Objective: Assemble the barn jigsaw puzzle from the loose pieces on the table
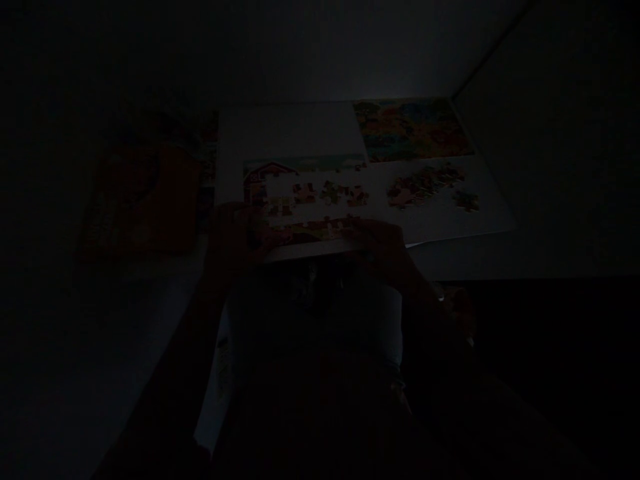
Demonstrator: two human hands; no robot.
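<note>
The picture is very dark. A partly assembled jigsaw puzzle with a red barn at its upper left lies on a white board. At the puzzle's lower left corner rests my left hand, thumb and fingers apart. My right hand reaches in from the right, its fingers stretched over the bottom border strip. Neither hand shows a piece clearly lifted. Inside the border sit several loose pieces, among them a reddish one, a green one and a pinkish one.
A heap of loose puzzle pieces lies on the board's right side, with a single piece beside it. Behind is a colourful picture sheet. An orange package lies left of the board. A wall rises behind the board.
</note>
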